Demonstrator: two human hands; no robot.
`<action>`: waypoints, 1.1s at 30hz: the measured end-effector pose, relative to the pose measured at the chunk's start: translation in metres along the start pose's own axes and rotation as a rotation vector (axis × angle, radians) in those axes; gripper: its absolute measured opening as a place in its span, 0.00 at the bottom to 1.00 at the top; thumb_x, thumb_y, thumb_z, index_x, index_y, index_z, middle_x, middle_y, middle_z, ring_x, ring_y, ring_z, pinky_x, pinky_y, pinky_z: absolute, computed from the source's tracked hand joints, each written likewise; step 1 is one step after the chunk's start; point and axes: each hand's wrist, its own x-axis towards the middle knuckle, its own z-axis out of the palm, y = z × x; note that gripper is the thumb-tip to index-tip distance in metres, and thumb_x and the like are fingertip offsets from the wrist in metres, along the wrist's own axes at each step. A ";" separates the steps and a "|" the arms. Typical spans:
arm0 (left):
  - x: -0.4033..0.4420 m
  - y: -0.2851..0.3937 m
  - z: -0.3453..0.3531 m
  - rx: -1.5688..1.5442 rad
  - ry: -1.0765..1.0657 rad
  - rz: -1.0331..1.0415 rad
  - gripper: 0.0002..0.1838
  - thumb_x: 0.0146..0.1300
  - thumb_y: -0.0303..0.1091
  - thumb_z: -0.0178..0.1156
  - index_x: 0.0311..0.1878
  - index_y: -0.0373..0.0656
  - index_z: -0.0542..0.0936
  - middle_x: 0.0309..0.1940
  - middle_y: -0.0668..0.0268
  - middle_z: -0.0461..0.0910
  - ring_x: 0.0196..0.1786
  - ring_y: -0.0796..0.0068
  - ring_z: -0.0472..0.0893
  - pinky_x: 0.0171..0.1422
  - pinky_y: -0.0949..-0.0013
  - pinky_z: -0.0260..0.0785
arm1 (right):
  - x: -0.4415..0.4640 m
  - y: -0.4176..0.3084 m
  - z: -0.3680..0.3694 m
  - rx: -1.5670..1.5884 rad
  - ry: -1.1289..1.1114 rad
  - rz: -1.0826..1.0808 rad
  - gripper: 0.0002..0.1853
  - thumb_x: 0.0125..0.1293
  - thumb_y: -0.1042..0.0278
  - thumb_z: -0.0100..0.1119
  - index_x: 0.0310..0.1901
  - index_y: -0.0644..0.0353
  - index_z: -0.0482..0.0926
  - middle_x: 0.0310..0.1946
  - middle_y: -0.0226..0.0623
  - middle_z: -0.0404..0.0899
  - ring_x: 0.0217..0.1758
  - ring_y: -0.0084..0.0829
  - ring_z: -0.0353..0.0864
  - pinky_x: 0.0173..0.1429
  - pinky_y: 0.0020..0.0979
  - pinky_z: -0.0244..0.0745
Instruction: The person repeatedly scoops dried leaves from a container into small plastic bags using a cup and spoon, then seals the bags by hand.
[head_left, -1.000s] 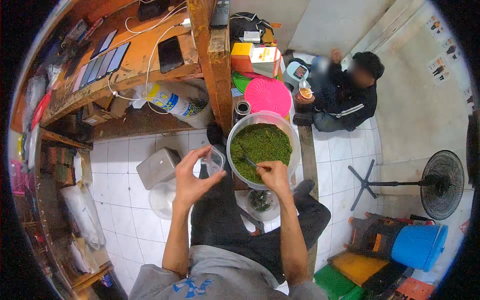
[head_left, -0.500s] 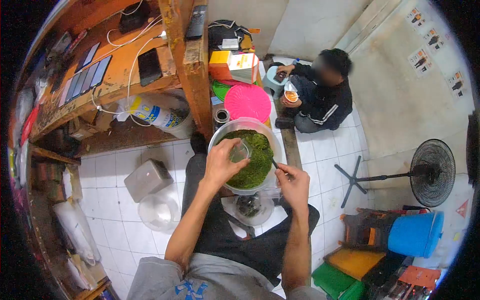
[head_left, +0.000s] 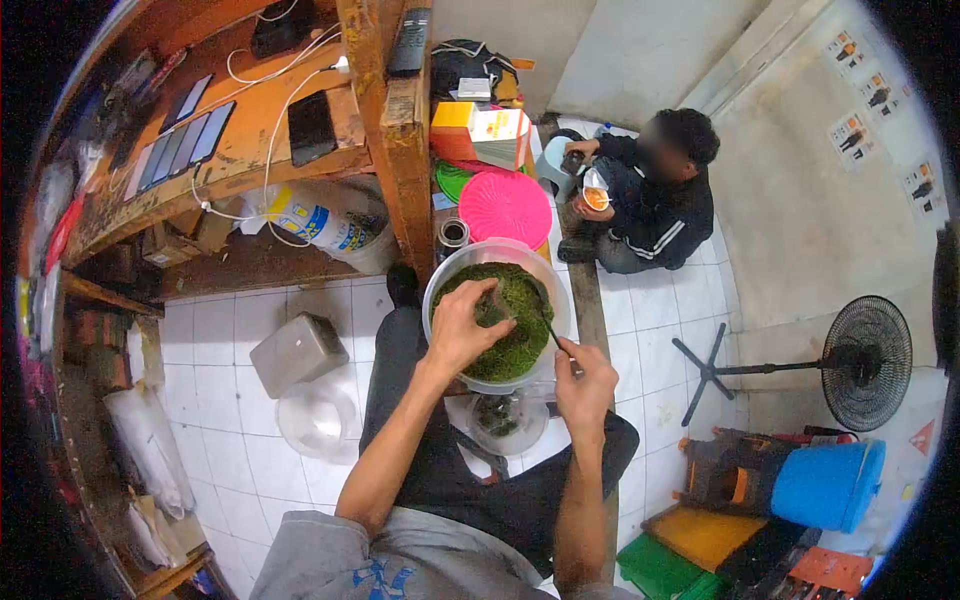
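Tub (head_left: 563, 305) of shredded green material (head_left: 520, 350) stands at the centre of the head view, which I monitor from my remote station. It is round, translucent and well filled.

I record the left hand (head_left: 466, 328) over the left part of the tub. Its thumb and fingers are curved in a fairly wide grip about a small clear container (head_left: 495, 306); the hand hides much of that piece, and I cannot tell how much it contains. The right hand (head_left: 585, 382) is at the tub's near right edge, fingers drawn narrow on a dark utensil (head_left: 552, 326). The utensil slants over the rim, its far end at the green material.

A clear bowl (head_left: 540, 432) with dark contents sits on the near side of the tub, partly overlapped by it. Just beyond the tub I note a pink lid (head_left: 505, 208) and, to its left, an open jar (head_left: 453, 236). An orange-and-white box (head_left: 455, 118) lies farther back.

On the floor to the left are a rectangular container (head_left: 290, 355) and, near it, a round clear tub (head_left: 318, 410). At right, a co-worker (head_left: 665, 225) sits low, one hand on a cup (head_left: 597, 198). A black fan (head_left: 866, 362) stands well apart.
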 end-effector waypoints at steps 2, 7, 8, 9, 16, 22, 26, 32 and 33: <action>-0.002 0.000 -0.001 -0.017 0.030 0.005 0.32 0.46 0.37 0.80 0.57 0.39 0.82 0.48 0.54 0.84 0.53 0.56 0.85 0.60 0.59 0.77 | 0.004 -0.003 0.003 0.001 -0.093 0.084 0.11 0.63 0.73 0.66 0.46 0.63 0.88 0.40 0.49 0.85 0.43 0.47 0.86 0.51 0.41 0.79; -0.006 0.004 0.005 -0.078 0.157 0.063 0.33 0.47 0.37 0.80 0.57 0.38 0.82 0.50 0.55 0.85 0.54 0.55 0.84 0.61 0.59 0.76 | 0.025 -0.052 0.020 0.020 0.082 -0.176 0.07 0.60 0.72 0.68 0.40 0.60 0.88 0.50 0.48 0.81 0.58 0.49 0.77 0.63 0.44 0.71; -0.007 0.003 0.009 -0.097 0.173 0.064 0.35 0.46 0.36 0.79 0.60 0.38 0.80 0.53 0.53 0.83 0.57 0.52 0.82 0.64 0.56 0.74 | 0.030 -0.054 0.032 0.015 0.093 -0.173 0.07 0.60 0.72 0.68 0.40 0.60 0.88 0.50 0.48 0.81 0.58 0.49 0.77 0.63 0.44 0.71; -0.008 0.002 0.014 -0.116 0.189 0.065 0.37 0.46 0.35 0.78 0.63 0.38 0.78 0.56 0.52 0.82 0.59 0.49 0.81 0.66 0.53 0.72 | 0.035 -0.050 0.047 -0.027 0.090 -0.261 0.07 0.59 0.72 0.69 0.39 0.60 0.88 0.51 0.47 0.80 0.59 0.50 0.75 0.63 0.45 0.70; -0.012 -0.001 0.006 -0.025 0.097 0.000 0.58 0.46 0.32 0.79 0.79 0.38 0.56 0.74 0.46 0.65 0.75 0.46 0.66 0.81 0.53 0.57 | 0.041 -0.046 0.048 -0.117 0.127 -0.373 0.07 0.54 0.74 0.72 0.36 0.57 0.89 0.50 0.45 0.79 0.58 0.48 0.72 0.64 0.45 0.67; -0.007 0.000 -0.007 -0.361 0.041 0.010 0.43 0.57 0.27 0.71 0.76 0.40 0.64 0.67 0.51 0.74 0.71 0.53 0.72 0.77 0.57 0.61 | 0.048 -0.047 0.029 -0.116 0.058 -0.355 0.09 0.55 0.77 0.71 0.39 0.58 0.90 0.49 0.44 0.79 0.56 0.45 0.76 0.62 0.42 0.70; -0.002 0.009 -0.009 -0.568 -0.166 -0.073 0.20 0.70 0.28 0.64 0.64 0.39 0.78 0.57 0.63 0.83 0.62 0.70 0.78 0.70 0.66 0.68 | 0.043 -0.051 0.017 0.183 -0.066 -0.196 0.10 0.57 0.78 0.70 0.42 0.59 0.89 0.42 0.43 0.83 0.46 0.39 0.81 0.52 0.37 0.77; -0.008 0.013 0.003 -0.867 -0.172 -0.216 0.08 0.73 0.31 0.63 0.50 0.39 0.83 0.46 0.69 0.85 0.51 0.79 0.80 0.60 0.71 0.72 | 0.038 -0.048 0.009 0.319 0.004 -0.093 0.11 0.60 0.79 0.69 0.45 0.62 0.88 0.36 0.40 0.86 0.37 0.29 0.85 0.43 0.30 0.79; -0.010 0.014 0.005 -0.869 -0.178 -0.219 0.08 0.73 0.31 0.63 0.50 0.39 0.83 0.46 0.69 0.85 0.51 0.79 0.80 0.60 0.71 0.72 | 0.036 -0.048 0.009 0.376 0.022 -0.057 0.11 0.61 0.80 0.69 0.46 0.64 0.87 0.36 0.39 0.87 0.37 0.28 0.85 0.44 0.31 0.79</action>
